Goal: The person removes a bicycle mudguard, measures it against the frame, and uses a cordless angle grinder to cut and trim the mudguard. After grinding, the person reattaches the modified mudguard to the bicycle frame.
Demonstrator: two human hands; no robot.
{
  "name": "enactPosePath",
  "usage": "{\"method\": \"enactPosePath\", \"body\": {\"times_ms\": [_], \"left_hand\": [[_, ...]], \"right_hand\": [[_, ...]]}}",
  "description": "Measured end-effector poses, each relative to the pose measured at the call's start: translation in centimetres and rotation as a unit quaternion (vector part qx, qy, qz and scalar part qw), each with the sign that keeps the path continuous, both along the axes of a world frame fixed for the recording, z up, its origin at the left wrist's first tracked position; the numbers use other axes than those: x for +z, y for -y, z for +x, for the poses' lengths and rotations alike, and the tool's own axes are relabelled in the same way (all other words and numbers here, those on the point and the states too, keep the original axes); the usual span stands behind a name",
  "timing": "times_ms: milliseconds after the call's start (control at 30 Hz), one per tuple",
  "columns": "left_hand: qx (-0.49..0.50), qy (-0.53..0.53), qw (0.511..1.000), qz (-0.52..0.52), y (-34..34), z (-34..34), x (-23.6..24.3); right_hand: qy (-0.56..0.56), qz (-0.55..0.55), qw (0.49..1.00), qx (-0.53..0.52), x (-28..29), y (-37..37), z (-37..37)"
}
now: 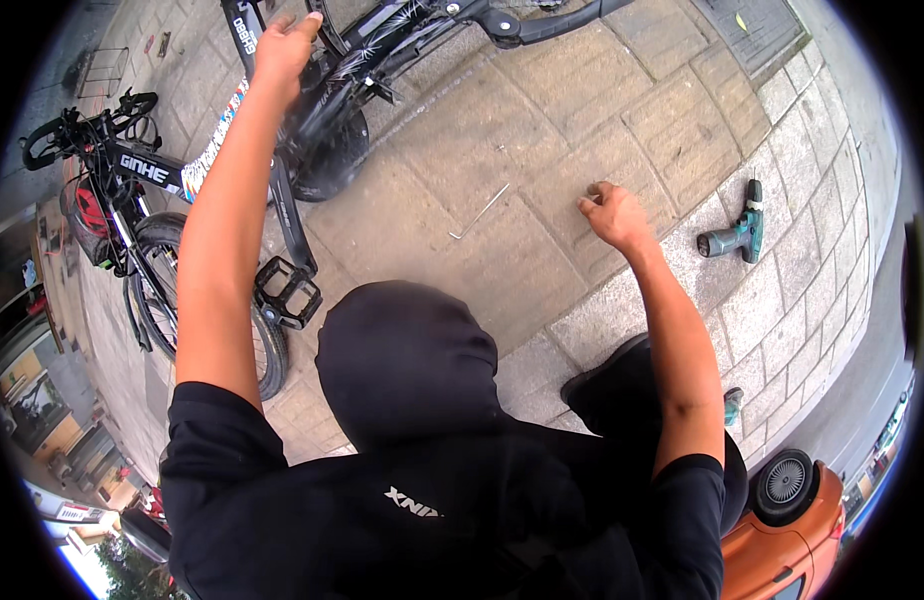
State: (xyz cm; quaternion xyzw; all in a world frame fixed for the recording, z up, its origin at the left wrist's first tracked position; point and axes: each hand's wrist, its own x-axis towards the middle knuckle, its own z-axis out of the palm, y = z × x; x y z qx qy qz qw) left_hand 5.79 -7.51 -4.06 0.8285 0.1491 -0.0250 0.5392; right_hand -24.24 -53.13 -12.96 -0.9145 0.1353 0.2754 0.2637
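A black bicycle [382,38] with white markings fills the top left, its crank arm [290,222] and black pedal [288,293] pointing toward me. My left hand [285,50] reaches far forward to the frame, fingers bent and closed; what they grip there is hidden. Over the brown paving, my right hand [618,217] hovers with its fingers curled together, and anything between them is too small to make out. Between my hands a thin, bent, L-shaped metal rod [480,211] lies on the paving. To the right of my right hand rests a teal and black cordless drill [739,232].
Another black bicycle [147,170] stands at the left, close to my left arm. A metal cover [750,35] is set into the ground at the top right. Pale paving [782,270] runs along the right, beside a road. An orange car [792,535] is at the lower right.
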Motion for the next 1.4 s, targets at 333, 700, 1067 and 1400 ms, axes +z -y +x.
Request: {"method": "enactPosePath", "body": {"times_ms": [333,700,1067,1400], "left_hand": [[0.028,0.104,0.993,-0.037,1.4,-3.3,-1.9],[-0.028,-0.010,0.996,-0.090,2.3,-3.6,-0.8],[0.036,-0.018,0.974,-0.222,2.0,-2.8,-0.2],[0.026,0.038,0.982,-0.184,1.6,-1.6,-1.4]], "right_hand": [[0.148,0.011,0.980,0.135,-1.4,-11.0,8.1],[0.135,-0.132,0.897,0.400,-3.0,-13.2,11.4],[0.132,-0.124,0.910,0.373,-4.0,-12.1,10.2],[0.109,0.151,0.982,0.038,-1.2,-13.3,5.1]]}}
